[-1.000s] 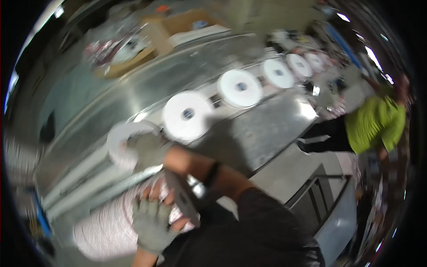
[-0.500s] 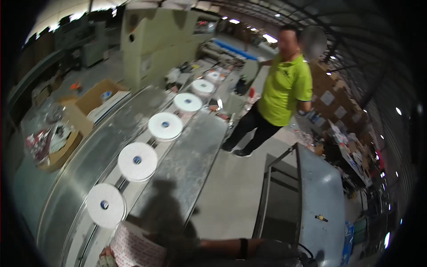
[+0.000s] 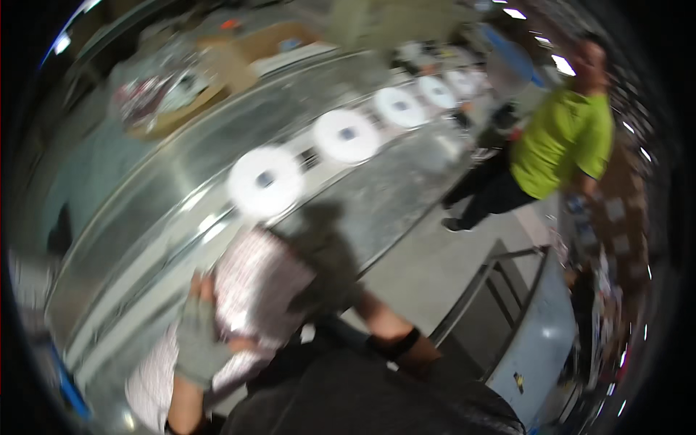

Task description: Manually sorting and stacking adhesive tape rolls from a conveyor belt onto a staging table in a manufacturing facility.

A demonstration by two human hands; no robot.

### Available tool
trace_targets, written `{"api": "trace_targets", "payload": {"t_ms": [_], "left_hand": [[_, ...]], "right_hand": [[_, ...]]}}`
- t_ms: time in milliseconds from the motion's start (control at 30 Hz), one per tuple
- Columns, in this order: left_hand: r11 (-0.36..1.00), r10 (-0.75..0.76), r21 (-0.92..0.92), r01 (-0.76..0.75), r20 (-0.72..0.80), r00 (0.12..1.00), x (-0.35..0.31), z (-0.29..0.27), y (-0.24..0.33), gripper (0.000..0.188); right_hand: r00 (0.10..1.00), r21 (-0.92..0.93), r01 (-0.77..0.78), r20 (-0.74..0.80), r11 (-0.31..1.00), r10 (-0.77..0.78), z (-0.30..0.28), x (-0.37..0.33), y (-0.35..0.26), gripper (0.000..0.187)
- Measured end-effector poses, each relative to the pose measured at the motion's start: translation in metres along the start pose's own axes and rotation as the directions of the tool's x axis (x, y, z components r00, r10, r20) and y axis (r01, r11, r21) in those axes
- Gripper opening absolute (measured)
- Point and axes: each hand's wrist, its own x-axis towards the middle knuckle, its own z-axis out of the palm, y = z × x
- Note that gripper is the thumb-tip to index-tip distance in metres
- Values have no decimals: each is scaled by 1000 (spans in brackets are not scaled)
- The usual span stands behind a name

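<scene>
My left hand, in a grey glove with bare fingertips, is wrapped against a pale roll-like thing with reddish print. Its thumb lies across the lower part of this thing. Another pale printed piece shows beside the left wrist. My right hand, in a dark grey glove, is at the right side of the printed roll; blur and shadow hide its fingers. Beyond the hands, several white discs with blue cores lie in a row along the conveyor.
A metal side table runs along the conveyor's right. A person in a yellow-green shirt stands beyond it. At the right is a grey metal-topped table. Open cardboard boxes and plastic wrap lie at the far left.
The view has swung, so the discs and the person appear farther right. My left hand and the printed roll have come more fully into view.
</scene>
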Motion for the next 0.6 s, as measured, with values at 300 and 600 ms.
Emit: {"api": "trace_targets", "payload": {"t_ms": [300,600], "left_hand": [[910,-99,-413,31,-144,985,40,-35,-1,136],[617,-279,-786,-30,-255,926,77,-45,-48,108]], "right_hand": [[929,854,-191,-3,485,371,21,62,-27,56],[909,972,-196,130,130,395,47,123,-78,51]]}}
